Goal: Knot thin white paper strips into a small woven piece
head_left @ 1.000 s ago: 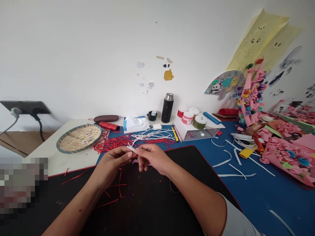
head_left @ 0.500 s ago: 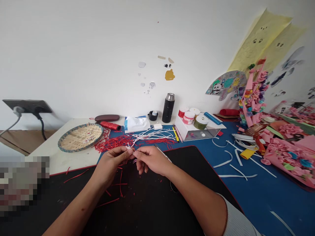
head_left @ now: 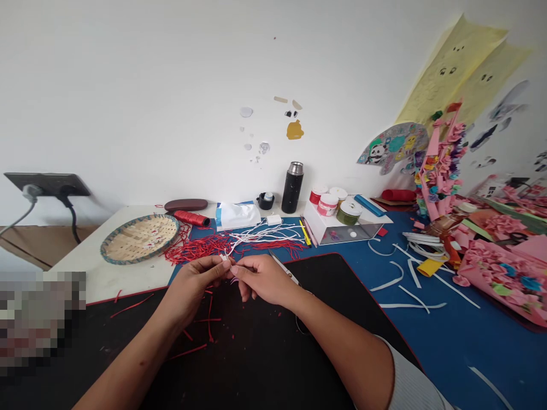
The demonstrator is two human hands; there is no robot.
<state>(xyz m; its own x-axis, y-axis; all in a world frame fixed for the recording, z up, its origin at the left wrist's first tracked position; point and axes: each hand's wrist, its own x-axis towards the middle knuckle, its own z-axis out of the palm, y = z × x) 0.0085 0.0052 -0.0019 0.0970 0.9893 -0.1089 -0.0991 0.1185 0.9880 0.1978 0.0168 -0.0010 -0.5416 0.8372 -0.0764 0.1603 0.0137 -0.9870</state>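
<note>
Bench (head_left: 89, 267): no rearrangement seen over the last second; the whole view has only shifted slightly. The black mat (head_left: 265, 364) lies under the forearms, with loose red offcuts (head_left: 210, 319) scattered on its left part.

Beyond the hands: a spread of red cords (head_left: 196, 247), with white cords (head_left: 265, 234) lying across and beside it. None of these has visibly moved.

Bladed tool (head_left: 284, 267), possibly scissors: lies just beyond the right hand (head_left: 267, 279), partly hidden by it. More of its blade shows now than a second ago, so the right hand has shifted a little; the tool itself is not held.

White piece (head_left: 224, 258): main change. A second ago it showed as a flat strip spanning both sets of fingertips; now only a short bit shows. Whether folded, turned or merely covered: cannot tell. Judgement: fine two-handed fingertip work is under way, and the piece is not set down.

Position: the piece sits at the tips of the left hand (head_left: 199, 276), whose thumb and forefinger pinch it narrowly. The right thumb and forefinger, also pinched narrowly, meet its right end and seem to grip it; exact contact too small to resolve.
</note>
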